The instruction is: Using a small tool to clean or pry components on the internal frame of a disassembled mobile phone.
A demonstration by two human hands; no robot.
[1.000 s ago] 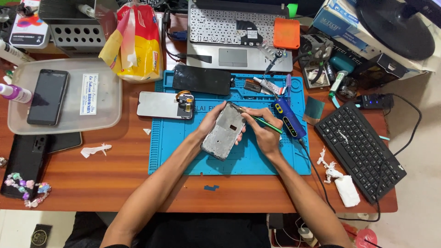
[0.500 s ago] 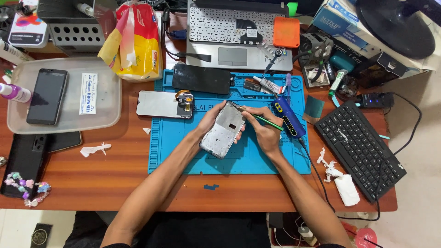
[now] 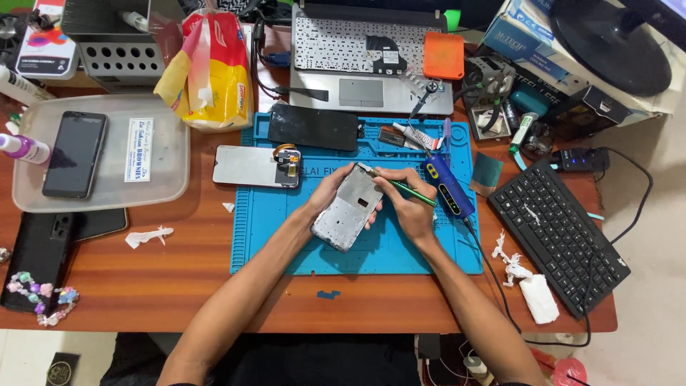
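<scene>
Two hands busy: left hand fingers clasp phone frame, right hand pinches green tool; tip hidden.

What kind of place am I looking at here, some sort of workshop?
Most likely a phone repair bench. The left hand holds a bare phone frame over a blue work mat, while the right hand works on it with a thin green tool. Other phones lie around, one in a clear tray.

1. Mat: on bench, centre.
2. Phone frame: above mat, between left hand and right hand.
3. Laptop: behind mat.
4. Keyboard: right of mat.
5. Tray: left of mat, phone in it.
</scene>
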